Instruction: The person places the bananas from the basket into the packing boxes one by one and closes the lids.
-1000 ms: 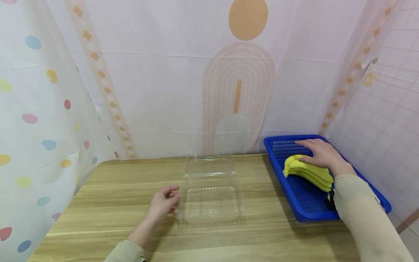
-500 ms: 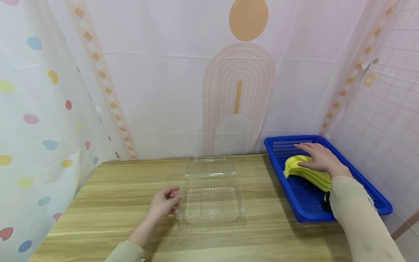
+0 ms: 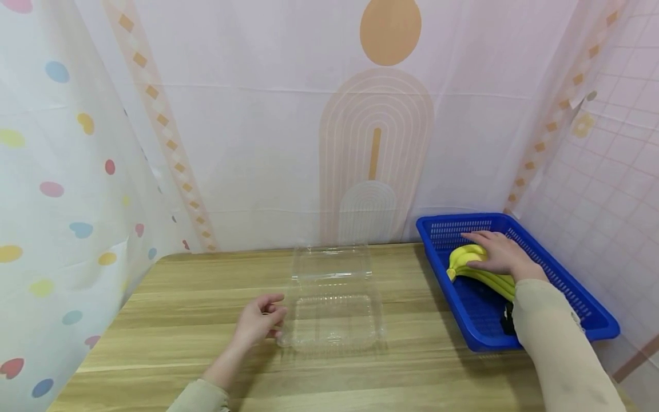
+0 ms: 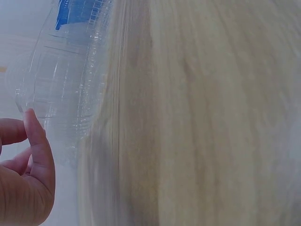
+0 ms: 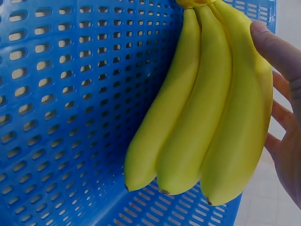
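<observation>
In the head view, a bunch of yellow bananas (image 3: 463,260) lies in a blue plastic basket (image 3: 471,337) at the right. My right hand (image 3: 504,254) is over the bunch with fingers spread. The right wrist view shows its thumb (image 5: 270,42) overlapping the nearest banana (image 5: 235,117), while the other fingers reach behind the bunch. A clear plastic clamshell box (image 3: 334,337) stands with its lid up at mid-table. Beside its left edge is my left hand (image 3: 257,320), fingers loosely bent, the tips close to the box's rim (image 4: 28,101) in the left wrist view.
A black object (image 3: 507,320) sits in the basket near my right sleeve. Printed cloth (image 3: 257,143) hangs behind the wooden table (image 3: 206,297) and along both sides. The basket's slotted wall (image 5: 70,84) rises next to the bananas.
My right hand has shifted slightly left and down over the banana bunch, covering more of it. The left hand and the clear box have stayed in place.
</observation>
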Tool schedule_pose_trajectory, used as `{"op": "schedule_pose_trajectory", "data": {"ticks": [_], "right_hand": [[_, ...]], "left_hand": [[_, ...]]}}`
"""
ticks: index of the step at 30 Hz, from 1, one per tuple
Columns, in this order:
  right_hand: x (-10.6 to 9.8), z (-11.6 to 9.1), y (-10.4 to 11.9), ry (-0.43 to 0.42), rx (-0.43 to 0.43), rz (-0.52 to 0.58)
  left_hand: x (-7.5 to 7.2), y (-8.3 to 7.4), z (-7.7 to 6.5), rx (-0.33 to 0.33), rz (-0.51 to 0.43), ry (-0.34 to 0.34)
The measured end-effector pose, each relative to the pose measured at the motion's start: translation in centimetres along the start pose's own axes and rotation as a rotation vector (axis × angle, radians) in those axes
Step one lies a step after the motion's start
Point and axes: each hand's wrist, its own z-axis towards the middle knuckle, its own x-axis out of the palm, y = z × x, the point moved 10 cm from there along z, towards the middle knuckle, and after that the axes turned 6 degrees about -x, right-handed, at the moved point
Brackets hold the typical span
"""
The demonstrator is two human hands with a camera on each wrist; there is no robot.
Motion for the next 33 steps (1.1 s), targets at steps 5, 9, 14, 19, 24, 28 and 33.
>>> {"op": "schedule_pose_trajectory", "data": {"ticks": [5, 9, 14, 19, 24, 28, 33], "right_hand": [[0.4, -0.3, -0.5, 0.026, 0.027, 0.028], [0.7, -0.4, -0.5, 0.037, 0.038, 0.066], [0.9, -0.5, -0.2, 0.036, 0.016, 0.114], [1.0, -0.3, 0.1, 0.036, -0.011, 0.141], [1.6, -0.2, -0.4, 0.059, -0.002, 0.165], [1.8, -0.2, -0.4, 0.072, 0.001, 0.171], [1.7, -0.2, -0.2, 0.071, -0.005, 0.155]], "left_hand": [[0.1, 0.0, 0.2, 0.000, -0.012, -0.001], [0.1, 0.1, 0.3, 0.002, -0.014, -0.001], [0.0, 0.1, 0.2, 0.004, -0.015, -0.007], [0.0, 0.0, 0.2, 0.009, -0.013, -0.006], [-0.1, 0.0, 0.2, 0.005, -0.020, -0.004], [-0.2, 0.2, 0.2, 0.002, -0.021, -0.006], [-0.3, 0.3, 0.2, 0.004, -0.012, -0.014]]}}
